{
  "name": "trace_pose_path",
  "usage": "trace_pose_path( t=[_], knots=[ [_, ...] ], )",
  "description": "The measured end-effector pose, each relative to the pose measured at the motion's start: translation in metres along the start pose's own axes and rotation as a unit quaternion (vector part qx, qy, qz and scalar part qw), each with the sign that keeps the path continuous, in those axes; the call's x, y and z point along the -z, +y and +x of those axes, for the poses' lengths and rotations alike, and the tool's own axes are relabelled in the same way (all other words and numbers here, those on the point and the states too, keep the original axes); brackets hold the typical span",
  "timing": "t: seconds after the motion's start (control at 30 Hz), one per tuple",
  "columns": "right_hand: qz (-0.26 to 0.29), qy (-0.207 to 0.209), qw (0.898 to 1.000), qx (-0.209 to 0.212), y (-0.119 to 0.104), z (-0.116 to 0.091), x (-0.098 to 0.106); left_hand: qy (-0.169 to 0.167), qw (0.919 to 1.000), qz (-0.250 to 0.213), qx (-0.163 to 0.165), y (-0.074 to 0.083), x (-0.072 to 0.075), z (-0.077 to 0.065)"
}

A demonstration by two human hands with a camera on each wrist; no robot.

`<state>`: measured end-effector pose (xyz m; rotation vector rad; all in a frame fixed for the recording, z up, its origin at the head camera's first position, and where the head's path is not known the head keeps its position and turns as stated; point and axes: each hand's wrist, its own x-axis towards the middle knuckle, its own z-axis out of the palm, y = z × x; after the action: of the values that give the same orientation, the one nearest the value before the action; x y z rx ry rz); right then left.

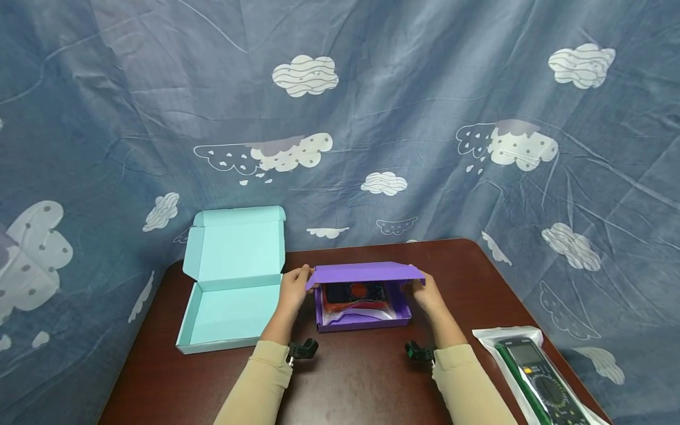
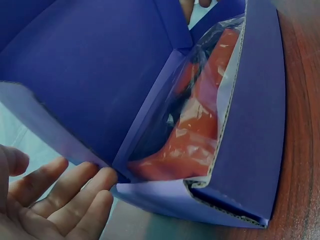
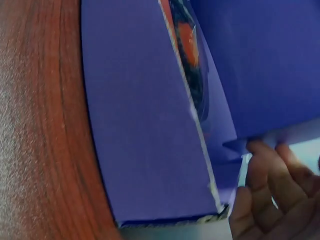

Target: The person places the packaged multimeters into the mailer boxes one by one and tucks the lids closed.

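1. The left hand is loosely spread, its fingers fairly straight with the thumb held apart from them; its fingertips touch the edge of the raised purple lid at the left side.
2. The right hand is relaxed too, its fingers only slightly bent, with fingertips against the lid's right side, at the lower edge. Its thumb is mostly out of sight in the right wrist view.
3. The purple box sits between the two hands on the brown counter, its lid tilted partly up over the tray.
4. One clear plastic bag with red-orange and black contents lies inside the purple box; neither hand touches it. What the contents are, I cannot tell.
5. Boxes: two. The second, a mint box, stands open at the left, nothing in it, its lid upright.
6. Multimeters: one, a green-and-black multimeter in a white-edged sleeve at the right edge of the counter.
7. Dark wrist straps: two, one on each arm; the left strap and right strap sit at the beige cuffs.
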<state>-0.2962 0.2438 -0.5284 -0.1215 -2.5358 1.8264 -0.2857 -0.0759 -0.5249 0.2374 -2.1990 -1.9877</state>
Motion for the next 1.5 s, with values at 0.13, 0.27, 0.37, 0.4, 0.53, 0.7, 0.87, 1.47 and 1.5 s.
trace_pose_path(
  t=[0.13,0.27,0.37,0.4,0.53,0.7,0.87,1.47,1.5],
  knots=[
    [0.066,-0.018,0.996,-0.049,0.006,0.001,0.006,-0.002,0.9993,0.013,0.034,-0.003,0.003,0.001],
    [0.130,-0.045,0.985,-0.100,0.011,0.003,0.011,-0.015,0.9983,0.007,0.056,-0.005,0.006,0.001],
    [0.167,-0.077,0.976,-0.116,0.013,0.003,0.014,-0.023,0.9976,0.013,0.063,-0.005,0.008,0.000],
    [0.181,-0.092,0.972,-0.115,0.014,0.003,0.015,-0.026,0.9973,0.015,0.067,-0.004,0.009,0.000],
    [0.193,-0.154,0.965,-0.093,0.015,0.002,0.021,-0.042,0.9959,0.018,0.079,-0.004,0.012,-0.001],
    [0.149,-0.201,0.965,-0.076,0.012,0.003,0.025,-0.060,0.9946,0.025,0.081,-0.005,0.014,-0.001],
    [0.099,-0.215,0.969,-0.065,0.003,0.002,0.027,-0.071,0.9938,0.039,0.075,-0.001,0.016,-0.003],
    [-0.056,-0.142,0.988,-0.028,0.001,-0.009,0.023,-0.100,0.9911,0.074,0.049,0.005,0.012,-0.016],
    [-0.066,-0.141,0.988,-0.023,0.001,-0.010,0.023,-0.101,0.9909,0.075,0.046,0.004,0.011,-0.016]
  ],
)
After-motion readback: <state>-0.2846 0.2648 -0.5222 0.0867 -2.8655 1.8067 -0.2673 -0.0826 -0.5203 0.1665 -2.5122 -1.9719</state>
